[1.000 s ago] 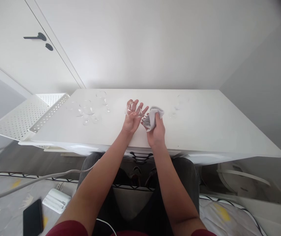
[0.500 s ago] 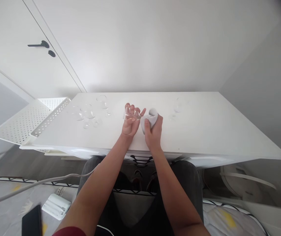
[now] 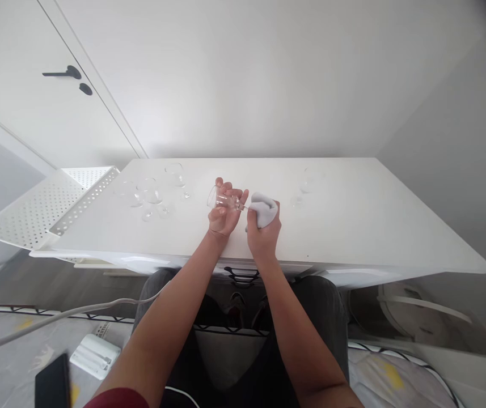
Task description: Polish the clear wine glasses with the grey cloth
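My left hand (image 3: 225,218) holds a clear stemmed glass (image 3: 224,200) on its side, the bowl across the palm and the rim pointing left. The fingers curl around the bowl. My right hand (image 3: 266,232) grips a white cloth (image 3: 263,208) at the stem end of the glass. The cloth hides the glass's foot. Both hands are just above the white tabletop (image 3: 345,226). Several more clear stemmed glasses stand to the left, among them one at the back (image 3: 175,174) and one in front of it (image 3: 149,191). A single glass (image 3: 307,180) stands to the right.
A white perforated rack (image 3: 38,209) adjoins the left end of the cabinet. Black drawer handles (image 3: 243,276) sit below the front edge. A phone (image 3: 52,381), a white case-like device (image 3: 95,356) and a grey cable (image 3: 72,311) are at the lower left.
My left hand has turned the glass a little, its rim now shifted left. The cloth is bunched differently, and my right hand's grip on it has rotated. The view has shifted slightly.
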Action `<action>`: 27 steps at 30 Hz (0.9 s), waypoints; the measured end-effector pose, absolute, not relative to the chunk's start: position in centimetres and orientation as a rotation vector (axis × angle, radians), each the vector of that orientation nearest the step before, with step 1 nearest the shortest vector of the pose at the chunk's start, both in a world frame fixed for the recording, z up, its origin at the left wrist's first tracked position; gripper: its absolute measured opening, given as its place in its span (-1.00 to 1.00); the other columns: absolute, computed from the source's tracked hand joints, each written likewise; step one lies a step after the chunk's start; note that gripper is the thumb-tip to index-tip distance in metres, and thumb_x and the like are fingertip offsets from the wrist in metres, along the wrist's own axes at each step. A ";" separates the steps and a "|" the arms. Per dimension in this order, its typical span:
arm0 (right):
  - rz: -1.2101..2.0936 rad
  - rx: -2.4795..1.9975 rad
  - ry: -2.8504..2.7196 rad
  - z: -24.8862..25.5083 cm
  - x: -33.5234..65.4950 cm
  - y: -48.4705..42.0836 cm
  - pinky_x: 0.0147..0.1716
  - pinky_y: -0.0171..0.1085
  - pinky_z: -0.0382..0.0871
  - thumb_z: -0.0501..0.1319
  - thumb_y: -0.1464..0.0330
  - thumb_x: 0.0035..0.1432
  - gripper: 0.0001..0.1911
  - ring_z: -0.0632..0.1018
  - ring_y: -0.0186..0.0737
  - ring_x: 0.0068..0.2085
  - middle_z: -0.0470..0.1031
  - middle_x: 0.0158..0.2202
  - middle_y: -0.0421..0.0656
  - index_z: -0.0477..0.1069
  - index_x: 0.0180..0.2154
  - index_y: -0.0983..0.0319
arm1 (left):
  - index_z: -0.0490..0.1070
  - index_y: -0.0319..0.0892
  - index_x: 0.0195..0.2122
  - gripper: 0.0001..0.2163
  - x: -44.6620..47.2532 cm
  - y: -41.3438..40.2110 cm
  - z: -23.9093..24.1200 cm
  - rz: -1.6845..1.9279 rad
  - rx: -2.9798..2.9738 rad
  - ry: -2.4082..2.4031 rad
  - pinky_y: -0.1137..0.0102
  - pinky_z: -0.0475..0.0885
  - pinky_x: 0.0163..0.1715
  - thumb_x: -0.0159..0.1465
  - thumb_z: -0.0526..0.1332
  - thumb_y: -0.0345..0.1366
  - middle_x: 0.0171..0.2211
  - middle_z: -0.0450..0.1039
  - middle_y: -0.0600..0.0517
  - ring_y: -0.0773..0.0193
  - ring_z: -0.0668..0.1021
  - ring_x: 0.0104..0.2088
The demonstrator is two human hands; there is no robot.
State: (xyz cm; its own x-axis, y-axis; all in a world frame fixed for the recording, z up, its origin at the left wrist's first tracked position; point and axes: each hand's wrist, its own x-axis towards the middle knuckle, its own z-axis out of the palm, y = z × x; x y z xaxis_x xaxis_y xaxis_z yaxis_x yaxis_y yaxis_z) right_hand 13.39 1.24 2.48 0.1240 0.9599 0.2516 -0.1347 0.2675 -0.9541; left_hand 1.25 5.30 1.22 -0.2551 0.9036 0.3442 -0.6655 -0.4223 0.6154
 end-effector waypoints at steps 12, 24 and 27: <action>1.135 -1.042 -1.146 3.3 13.7 1.0 -0.49 -0.26 0.33 0.27 -0.05 0.22 -0.60 0.42 -0.23 -0.42 0.40 -0.39 -0.18 0.38 -0.21 0.15 | 0.40 0.13 -0.18 -0.47 0.9 5.7 0.5 1.892 0.790 0.498 0.10 0.41 0.17 -0.18 0.52 -0.02 -0.24 0.38 0.08 0.18 0.48 -0.15; 1.351 -1.053 -0.966 2.8 13.4 1.3 -0.58 -0.28 0.24 0.14 -0.04 0.30 -0.62 0.37 -0.25 -0.50 0.35 -0.48 -0.23 0.35 -0.26 0.14 | 0.36 0.12 -0.19 -0.46 1.2 5.6 0.8 1.830 0.840 0.450 0.09 0.33 0.29 -0.20 0.52 -0.06 -0.25 0.37 0.10 0.19 0.51 -0.04; 0.894 -0.939 -1.204 2.9 13.4 0.8 -0.30 -0.21 0.45 0.22 0.16 0.27 -0.76 0.53 -0.16 -0.25 0.50 -0.22 -0.13 0.41 -0.11 0.14 | 0.37 0.13 -0.18 -0.49 1.2 5.7 0.9 1.870 0.813 0.495 0.09 0.35 0.26 -0.15 0.50 0.02 -0.23 0.40 0.08 0.16 0.51 -0.03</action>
State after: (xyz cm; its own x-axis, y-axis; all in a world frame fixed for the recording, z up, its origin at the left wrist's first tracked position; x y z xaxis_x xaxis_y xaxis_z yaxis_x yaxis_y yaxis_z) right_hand 13.39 0.82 2.90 0.1406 0.9277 0.3460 -0.0627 0.3571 -0.9320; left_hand 1.17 5.68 0.88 -0.2774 0.9077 0.3150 -0.6331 -0.4193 0.6507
